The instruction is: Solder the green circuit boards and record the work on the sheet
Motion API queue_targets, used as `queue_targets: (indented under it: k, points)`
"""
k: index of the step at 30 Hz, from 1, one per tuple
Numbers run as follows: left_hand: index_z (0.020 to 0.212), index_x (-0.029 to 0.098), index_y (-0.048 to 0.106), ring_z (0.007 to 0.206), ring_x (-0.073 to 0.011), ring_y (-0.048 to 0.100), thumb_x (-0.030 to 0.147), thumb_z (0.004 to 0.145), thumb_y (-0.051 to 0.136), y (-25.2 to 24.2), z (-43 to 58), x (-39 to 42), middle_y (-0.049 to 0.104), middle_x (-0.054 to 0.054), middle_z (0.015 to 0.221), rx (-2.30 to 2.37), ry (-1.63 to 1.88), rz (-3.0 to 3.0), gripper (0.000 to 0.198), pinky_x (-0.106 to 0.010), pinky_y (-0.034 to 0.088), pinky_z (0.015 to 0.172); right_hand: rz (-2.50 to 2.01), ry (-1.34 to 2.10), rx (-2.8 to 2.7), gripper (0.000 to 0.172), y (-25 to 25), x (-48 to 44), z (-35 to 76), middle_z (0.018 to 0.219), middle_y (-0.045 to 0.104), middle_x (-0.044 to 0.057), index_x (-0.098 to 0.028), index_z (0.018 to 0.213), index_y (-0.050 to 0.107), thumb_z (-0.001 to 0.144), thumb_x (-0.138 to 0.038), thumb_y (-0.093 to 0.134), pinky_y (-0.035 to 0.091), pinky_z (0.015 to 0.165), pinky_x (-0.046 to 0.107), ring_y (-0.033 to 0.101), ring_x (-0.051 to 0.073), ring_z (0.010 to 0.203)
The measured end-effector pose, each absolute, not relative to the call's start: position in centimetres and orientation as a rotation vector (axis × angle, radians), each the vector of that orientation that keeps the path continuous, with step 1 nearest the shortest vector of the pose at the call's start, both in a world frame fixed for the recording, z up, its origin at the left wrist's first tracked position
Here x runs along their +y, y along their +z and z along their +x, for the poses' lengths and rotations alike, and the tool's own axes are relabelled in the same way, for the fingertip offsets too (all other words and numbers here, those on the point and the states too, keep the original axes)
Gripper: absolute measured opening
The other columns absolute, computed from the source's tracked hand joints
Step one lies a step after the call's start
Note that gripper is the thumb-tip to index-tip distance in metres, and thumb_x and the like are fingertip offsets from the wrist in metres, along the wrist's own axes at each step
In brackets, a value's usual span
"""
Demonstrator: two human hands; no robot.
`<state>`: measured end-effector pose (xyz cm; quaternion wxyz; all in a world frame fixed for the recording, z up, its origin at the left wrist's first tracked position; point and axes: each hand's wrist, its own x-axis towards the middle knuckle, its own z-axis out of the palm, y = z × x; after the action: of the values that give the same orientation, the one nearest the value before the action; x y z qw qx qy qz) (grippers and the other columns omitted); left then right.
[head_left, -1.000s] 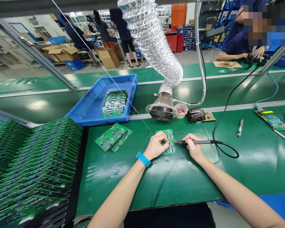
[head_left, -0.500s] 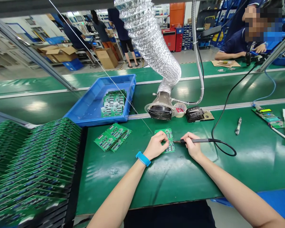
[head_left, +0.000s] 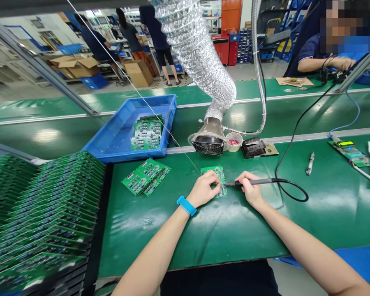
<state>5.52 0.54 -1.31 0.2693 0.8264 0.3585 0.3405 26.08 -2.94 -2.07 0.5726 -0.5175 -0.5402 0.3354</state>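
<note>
One blue plastic tray (head_left: pixel 111 142) holds one stack of circuit boards (head_left: pixel 146 133). Just in front of it lie three loose circuit boards (head_left: pixel 144 176). Farther right of the tray are a single circuit board (head_left: pixel 214 179), one left hand (head_left: pixel 203 189), one right hand (head_left: pixel 248 189) and one soldering iron (head_left: pixel 260 181). Beyond the tray are four other people (head_left: pixel 156 37).

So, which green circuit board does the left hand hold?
The lone board under the left hand, by the soldering iron; the others sit in the blue tray, a loose pile, or the rack.
</note>
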Motion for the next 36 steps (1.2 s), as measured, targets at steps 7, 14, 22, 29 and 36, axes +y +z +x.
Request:
queue_targets:
  k: [7,14,22,29,36]
  points:
    - [0.076,0.018,0.062,0.069,-0.0111,0.052,0.016,0.089,0.06,-0.3,5.3,0.7,0.06,-0.002,0.087,0.972,0.975,2.234,0.013,-0.025,0.044,0.066,-1.227,0.786,-1.263,0.023,-2.2,-2.7,26.2,0.059,0.061,0.001,-0.019,0.058,0.061,0.077,-0.023,0.049,0.035,0.046,0.025,0.052,0.015,0.053]
    - [0.078,0.019,0.067,0.06,-0.0097,0.052,0.032,0.091,0.065,4.4,2.1,0.7,0.061,0.001,0.069,1.447,1.497,2.092,0.018,-0.023,0.041,0.06,-1.206,0.795,-1.25,0.023,-2.2,-2.7,26.2,0.057,0.06,0.001,-0.019,0.058,0.061,0.076,-0.024,0.049,0.033,0.044,0.024,0.048,0.014,0.049]
    - [0.073,0.02,0.075,0.045,-0.0082,0.034,0.042,0.087,0.068,0.0,4.1,-2.1,0.04,0.007,0.045,1.355,1.094,1.924,0.027,-0.024,0.029,0.049,-1.189,0.767,-1.177,0.022,-1.8,-2.9,26.2,0.051,0.054,-0.001,-0.019,0.058,0.061,0.076,-0.023,0.048,0.032,0.043,0.025,0.043,0.012,0.044]
    - [0.077,0.016,0.074,0.053,-0.0094,0.043,0.032,0.089,0.06,-1.3,4.5,-2.0,0.053,0.003,0.055,1.27,0.966,1.877,0.024,-0.022,0.034,0.054,-1.174,0.738,-1.27,0.021,-1.4,-4.3,25.5,0.054,0.057,-0.001,-0.02,0.063,0.063,0.08,-0.024,0.05,0.036,0.046,0.026,0.048,0.014,0.046]
    - [0.07,0.017,0.071,0.054,-0.0098,0.045,0.021,0.084,0.06,-1.0,4.6,-2.4,0.057,0.002,0.058,1.245,0.994,1.955,0.018,-0.022,0.035,0.054,-1.133,0.468,-1.589,0.023,-0.7,-5.5,24.7,0.05,0.056,-0.003,-0.022,0.066,0.06,0.085,-0.023,0.049,0.039,0.048,0.028,0.05,0.013,0.042]
